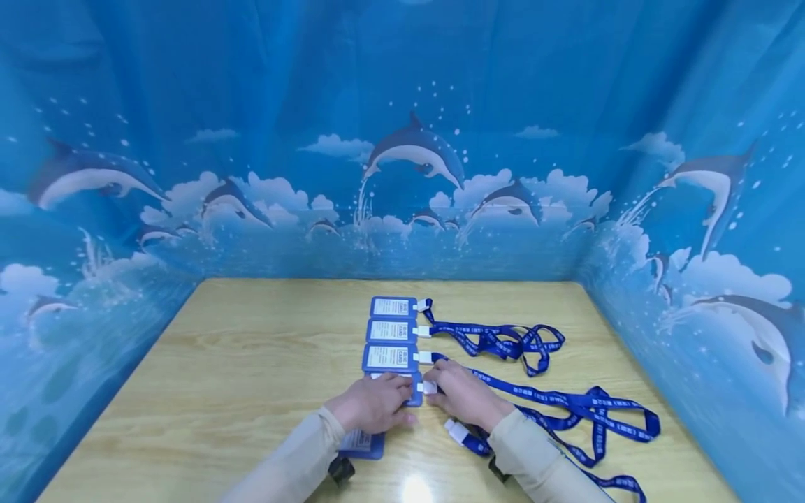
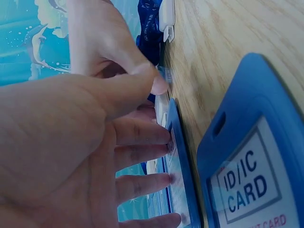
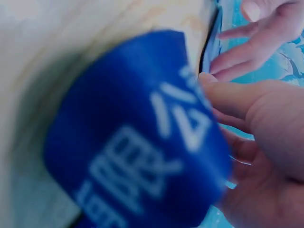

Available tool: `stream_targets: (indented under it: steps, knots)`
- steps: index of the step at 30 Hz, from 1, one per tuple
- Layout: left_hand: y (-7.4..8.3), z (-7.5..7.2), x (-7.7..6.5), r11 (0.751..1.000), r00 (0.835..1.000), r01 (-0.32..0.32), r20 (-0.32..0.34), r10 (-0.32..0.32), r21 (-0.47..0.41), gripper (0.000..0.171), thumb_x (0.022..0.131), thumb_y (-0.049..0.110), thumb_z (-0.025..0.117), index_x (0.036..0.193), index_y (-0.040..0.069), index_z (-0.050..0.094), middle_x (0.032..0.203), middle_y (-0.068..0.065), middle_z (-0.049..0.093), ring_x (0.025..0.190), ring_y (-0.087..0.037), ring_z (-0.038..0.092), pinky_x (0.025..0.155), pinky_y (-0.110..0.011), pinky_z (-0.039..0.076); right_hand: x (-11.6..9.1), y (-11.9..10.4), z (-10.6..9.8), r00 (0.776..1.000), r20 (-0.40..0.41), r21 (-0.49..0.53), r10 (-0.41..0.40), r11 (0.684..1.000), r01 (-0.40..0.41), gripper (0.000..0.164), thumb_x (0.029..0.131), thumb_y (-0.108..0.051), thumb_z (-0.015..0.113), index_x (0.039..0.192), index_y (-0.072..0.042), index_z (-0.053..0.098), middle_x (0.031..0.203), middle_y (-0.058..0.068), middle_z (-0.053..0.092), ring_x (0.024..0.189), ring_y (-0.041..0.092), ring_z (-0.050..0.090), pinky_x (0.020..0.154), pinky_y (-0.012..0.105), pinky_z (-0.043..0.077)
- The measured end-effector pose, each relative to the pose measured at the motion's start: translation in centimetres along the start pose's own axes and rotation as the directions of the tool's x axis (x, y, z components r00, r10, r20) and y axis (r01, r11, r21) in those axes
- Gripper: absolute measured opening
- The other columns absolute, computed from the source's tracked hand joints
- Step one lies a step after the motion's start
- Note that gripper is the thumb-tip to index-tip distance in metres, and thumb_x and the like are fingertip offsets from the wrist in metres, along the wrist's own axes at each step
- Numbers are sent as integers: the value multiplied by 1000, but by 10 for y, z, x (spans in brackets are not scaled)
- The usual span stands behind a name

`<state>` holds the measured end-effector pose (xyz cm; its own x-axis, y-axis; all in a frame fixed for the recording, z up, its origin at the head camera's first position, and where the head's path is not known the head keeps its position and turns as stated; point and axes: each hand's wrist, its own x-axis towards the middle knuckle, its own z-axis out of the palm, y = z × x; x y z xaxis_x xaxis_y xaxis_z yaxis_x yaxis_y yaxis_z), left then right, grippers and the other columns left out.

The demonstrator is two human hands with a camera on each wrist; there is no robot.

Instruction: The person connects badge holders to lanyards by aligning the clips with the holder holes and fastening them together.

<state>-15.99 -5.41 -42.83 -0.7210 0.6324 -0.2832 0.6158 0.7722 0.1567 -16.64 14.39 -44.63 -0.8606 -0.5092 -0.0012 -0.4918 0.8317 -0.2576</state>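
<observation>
My left hand lies across the fourth blue card holder of a column, its extended fingertips resting on the holder's face. In the left wrist view those fingers touch the holder from one side. My right hand pinches the white lanyard clip at that holder's slotted end. A blue lanyard loop with white lettering bulges beside the right hand in its wrist view. Partly under the left forearm, another card holder lies flat; the left wrist view shows its "ID/IC CARD" insert and bare slot.
Beyond the hands, three card holders lie stacked in a column with white clips attached. Blue lanyards tangle to their right. A separate white clip with its lanyard lies under the right wrist. Dolphin-print curtains surround the wooden table.
</observation>
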Motion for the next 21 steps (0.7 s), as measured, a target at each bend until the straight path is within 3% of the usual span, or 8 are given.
stream_targets:
  steps: [3, 6, 13, 18, 21]
  knots:
    - [1, 2, -1, 1000, 1000, 5, -8, -5, 9, 62, 90, 59, 41, 138, 19, 45, 148, 1, 35, 135, -26, 33, 104, -50, 37, -3, -1, -4, 1000, -20, 8, -2, 1000, 2, 44, 86, -31, 65, 127, -16, 57, 109, -2, 60, 101, 15, 56, 90, 39, 48]
    - [1, 3, -4, 1000, 1000, 16, -26, -15, 18, 62, 91, 56, 41, 139, 18, 43, 149, 0, 34, 136, -27, 32, 105, -49, 36, -5, -4, -11, 995, -91, 22, -36, 999, 39, 44, 88, -31, 64, 129, -17, 55, 104, -3, 61, 96, 12, 56, 84, 35, 49]
    - [7, -1, -11, 997, 993, 20, -115, -11, 77, 54, 98, 45, 36, 144, 17, 34, 149, -2, 34, 136, -28, 32, 107, -50, 34, -19, -17, -35, 959, -256, -18, -121, 993, 121, 34, 87, -29, 65, 119, -19, 61, 99, -7, 61, 90, 6, 56, 77, 25, 51]
    - [12, -9, -19, 997, 991, 28, -134, -19, 73, 52, 98, 46, 35, 143, 19, 37, 146, -2, 39, 133, -26, 36, 105, -51, 35, -30, -20, -46, 947, -307, -28, -93, 996, 89, 31, 87, -30, 65, 116, -22, 62, 101, -12, 60, 91, 4, 56, 77, 22, 52]
    - [14, -11, -26, 996, 989, 30, -147, -17, 88, 50, 98, 46, 36, 141, 20, 40, 141, -3, 45, 129, -25, 42, 103, -51, 37, -37, -17, -45, 954, -294, -1, -60, 998, 63, 30, 87, -31, 64, 114, -19, 64, 100, -10, 62, 87, 7, 59, 74, 23, 52]
